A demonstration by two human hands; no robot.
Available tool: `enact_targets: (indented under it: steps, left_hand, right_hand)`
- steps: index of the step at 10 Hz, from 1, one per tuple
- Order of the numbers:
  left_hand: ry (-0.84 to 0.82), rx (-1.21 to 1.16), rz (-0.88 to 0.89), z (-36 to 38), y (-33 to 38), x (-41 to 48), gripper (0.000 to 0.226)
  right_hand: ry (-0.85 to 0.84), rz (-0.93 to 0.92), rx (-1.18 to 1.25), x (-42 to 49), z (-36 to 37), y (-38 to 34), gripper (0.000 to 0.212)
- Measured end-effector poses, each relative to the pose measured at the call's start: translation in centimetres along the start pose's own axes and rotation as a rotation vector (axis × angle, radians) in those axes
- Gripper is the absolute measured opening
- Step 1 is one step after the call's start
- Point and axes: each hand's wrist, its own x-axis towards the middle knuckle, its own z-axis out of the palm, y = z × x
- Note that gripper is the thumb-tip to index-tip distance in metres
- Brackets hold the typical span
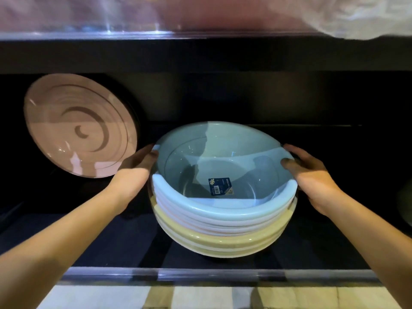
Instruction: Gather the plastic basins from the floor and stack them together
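A stack of nested plastic basins (223, 219) sits on a dark lower shelf. The top basin (223, 157) is pale blue with a dark blue label (221, 186) on its bottom. White rims lie under it, and cream-yellow ones lower down. My left hand (136, 172) grips the stack's left rim. My right hand (310, 172) holds the right rim, thumb over the edge. A pink basin (78, 128) leans upright against the shelf's back at the left, its inside facing me.
The dark shelf (111, 241) has a shiny front edge (200, 275) near me. An upper shelf board (200, 54) hangs close above the stack. Pale floor tiles (200, 295) show below. A greenish object (406, 204) peeks in at the right edge.
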Motion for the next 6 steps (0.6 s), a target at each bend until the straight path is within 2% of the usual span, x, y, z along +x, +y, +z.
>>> enact_targets:
  steps: [1, 2, 3, 4, 5, 6]
  left_hand:
    - [0.092, 0.293, 0.124, -0.7, 2.7, -0.1, 0.038]
    - [0.131, 0.811, 0.163, -1.3, 3.9, -1.8, 0.043]
    - [-0.05, 1.088, 0.168, -1.8, 5.0, -5.5, 0.044]
    - [-0.263, 1.176, 0.082, -3.2, 9.1, -10.3, 0.038]
    - [-0.38, 1.198, -0.022, -6.2, 16.4, -14.1, 0.036]
    - [-0.467, 1.206, -0.013, -8.2, 25.0, -19.6, 0.028]
  right_hand:
    - [0.097, -0.145, -0.297, 0.5, 0.3, -2.3, 0.042]
    - [0.037, -0.195, -0.701, -1.3, 1.4, -3.2, 0.053]
    - [-0.112, -0.118, -0.93, -5.2, 2.1, -4.6, 0.052]
    - [-0.312, -0.003, -1.09, -9.3, 2.4, -9.2, 0.043]
    - [-0.481, 0.027, -1.093, -14.4, 1.5, -17.0, 0.045]
    - [-0.54, 0.041, -1.124, -20.5, -1.8, -25.8, 0.033]
